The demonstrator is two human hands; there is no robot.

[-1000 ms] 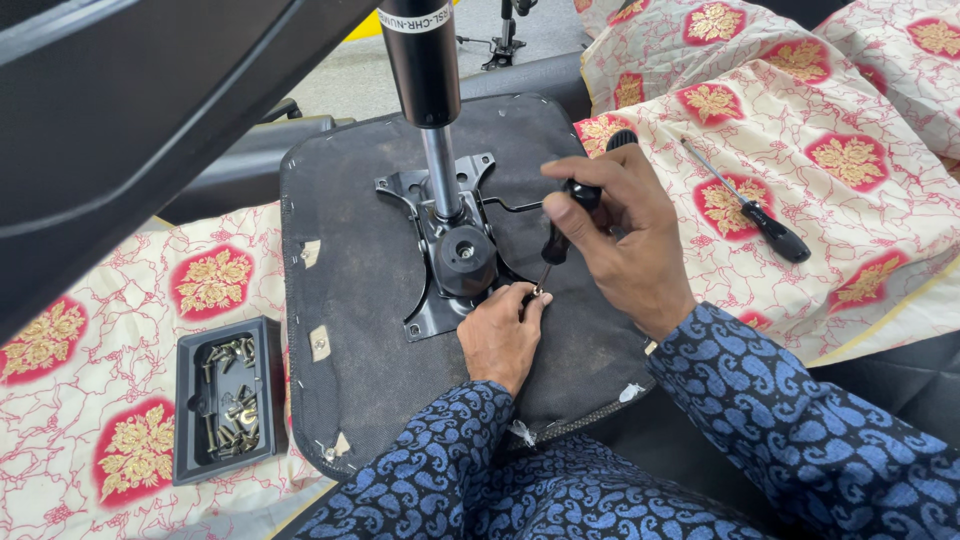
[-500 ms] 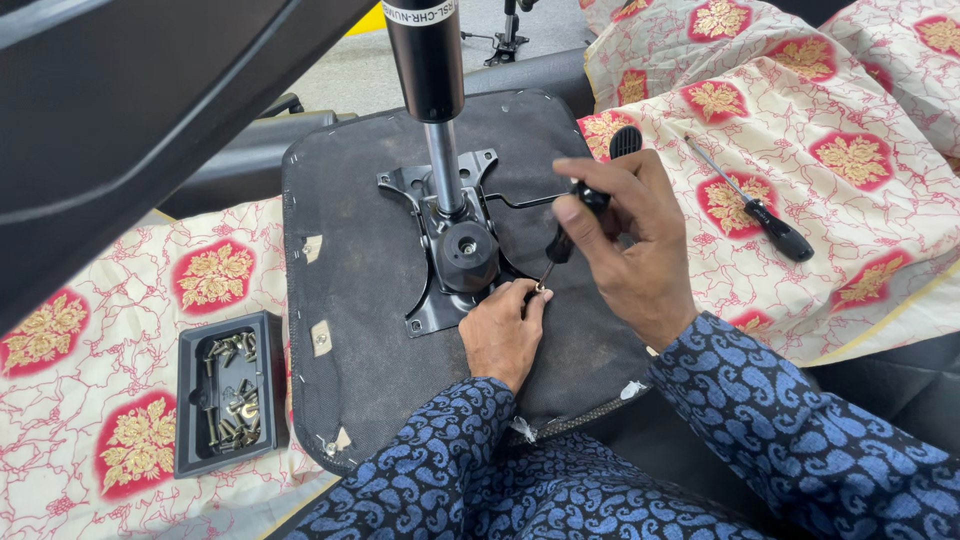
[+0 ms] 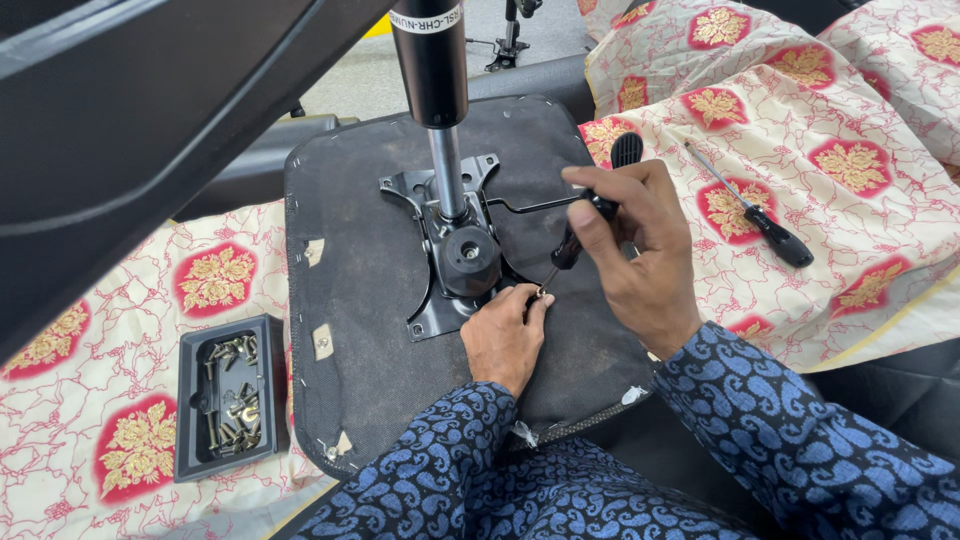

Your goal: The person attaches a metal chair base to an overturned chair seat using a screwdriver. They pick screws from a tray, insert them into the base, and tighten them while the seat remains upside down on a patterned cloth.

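We are in a furniture assembly workshop: an upturned chair seat (image 3: 400, 290) with its metal mechanism (image 3: 450, 250), a screw tray (image 3: 228, 395), a spare screwdriver (image 3: 765, 225) on patterned cloth (image 3: 830, 130).

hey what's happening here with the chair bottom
A person in a blue patterned shirt works on an upturned chair seat. The right hand holds a black-handled screwdriver, tip down at a screw that the left hand steadies by the black metal mechanism plate. A tray of screws and a second screwdriver lie on the patterned cloth.
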